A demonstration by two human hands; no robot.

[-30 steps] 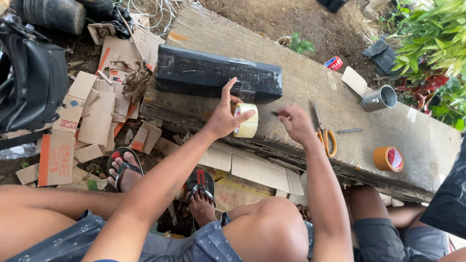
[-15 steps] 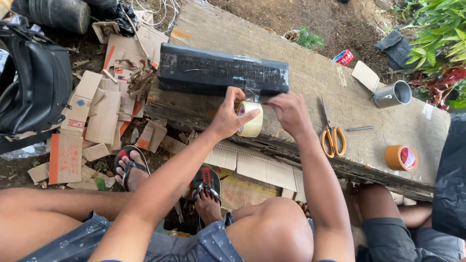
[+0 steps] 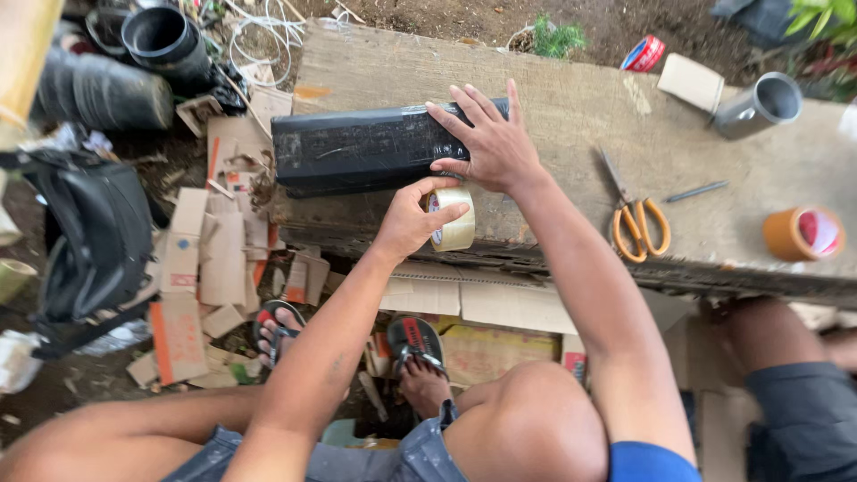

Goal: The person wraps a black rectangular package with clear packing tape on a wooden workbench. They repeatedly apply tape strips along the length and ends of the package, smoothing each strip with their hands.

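A long black wrapped package lies on the wooden bench. My right hand rests flat on its right end, fingers spread. My left hand grips a roll of clear packing tape standing on edge just in front of the package, thumb and fingers around the roll.
Orange-handled scissors and a pen lie right of my hands. An orange tape roll, a metal cup and a small cardboard piece sit further right. Cardboard scraps, a black bag and black pipes lie on the ground left.
My right hand moved from beside the tape roll up onto the black package and flattened. My left hand kept hold of the tape roll.
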